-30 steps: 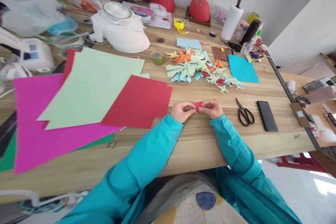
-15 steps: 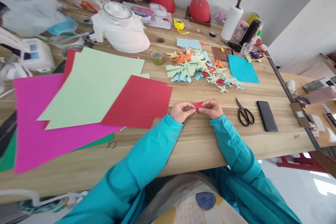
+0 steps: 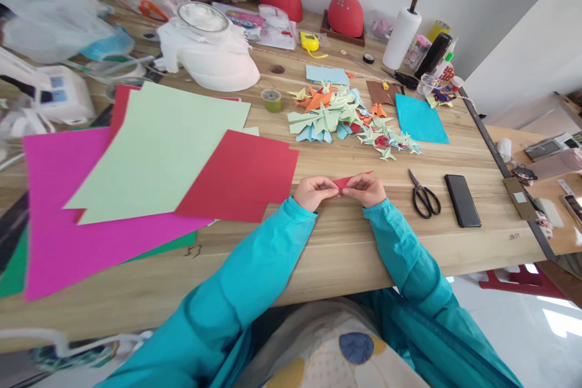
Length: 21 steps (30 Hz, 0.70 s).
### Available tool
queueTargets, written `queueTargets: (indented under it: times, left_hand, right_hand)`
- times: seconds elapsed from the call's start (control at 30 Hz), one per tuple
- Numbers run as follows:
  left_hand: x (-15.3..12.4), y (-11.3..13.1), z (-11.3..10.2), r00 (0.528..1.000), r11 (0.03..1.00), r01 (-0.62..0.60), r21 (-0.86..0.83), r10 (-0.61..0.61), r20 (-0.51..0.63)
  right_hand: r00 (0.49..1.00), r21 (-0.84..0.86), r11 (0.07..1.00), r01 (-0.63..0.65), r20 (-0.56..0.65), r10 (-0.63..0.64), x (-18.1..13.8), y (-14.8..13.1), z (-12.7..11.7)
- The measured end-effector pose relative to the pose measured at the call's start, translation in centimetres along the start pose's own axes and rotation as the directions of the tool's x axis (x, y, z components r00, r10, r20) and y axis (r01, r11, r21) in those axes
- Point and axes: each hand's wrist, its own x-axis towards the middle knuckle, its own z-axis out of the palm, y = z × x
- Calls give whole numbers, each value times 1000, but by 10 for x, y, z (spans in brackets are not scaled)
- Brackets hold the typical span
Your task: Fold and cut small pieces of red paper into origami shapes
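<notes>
Between my hands is a small folded piece of red paper [image 3: 342, 182], just above the wooden table. My left hand [image 3: 314, 192] pinches its left end between thumb and fingers. On the other side my right hand [image 3: 367, 188] pinches it too, and a thin red tip sticks out past those fingers. Part of the paper is hidden behind the fingertips. Beyond my hands lies a pile of folded paper stars and cranes [image 3: 334, 115] in green, orange, blue and red.
Black-handled scissors [image 3: 424, 197] and a phone [image 3: 462, 200] lie to the right. Large red sheets [image 3: 245, 173], green sheets [image 3: 168, 145] and a magenta sheet [image 3: 68, 194] overlap at left. Behind stand a spool [image 3: 271, 101], a blue sheet [image 3: 421, 119] and a tape measure [image 3: 310, 42].
Both hands stay almost in place, still pinching the red paper. The fingertips have shifted very slightly left, and a little more of the paper shows between them.
</notes>
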Motion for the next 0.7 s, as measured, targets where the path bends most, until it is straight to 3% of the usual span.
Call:
queueTargets:
  times: [0.4,0.7]
  left_hand:
    - [-5,1,4,995,989,-91,115,96,-39]
    - [-1,-2,2,997,996,-65,52,67,-25]
  right_hand:
    - [999,-49,998,-33,-30,31,1,3,0]
    - [997,-53,998,17,-71,-21,2,4,1]
